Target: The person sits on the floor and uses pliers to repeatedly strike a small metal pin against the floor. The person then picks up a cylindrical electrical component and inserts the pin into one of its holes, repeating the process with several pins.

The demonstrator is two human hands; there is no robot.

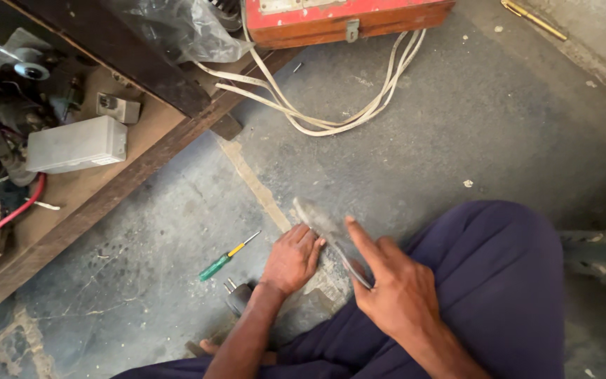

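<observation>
Blade: one long flat grey metal blade (327, 235) lies low over the concrete floor (457, 133), its long axis running from upper left, tip away from the person, down to lower right under the right hand.
Left hand (291, 260): fingers curled loosely, knuckles down, fingertips touching the blade's left edge.
Right hand (394, 288): forefinger stretched along the blade, the other fingers closed round its near end.
Left of the blade: one green-handled screwdriver (224, 258); one dark plug (236, 295) just below it.
Beyond the blade: one looped white cable (331, 116), one red box (345, 17).
</observation>
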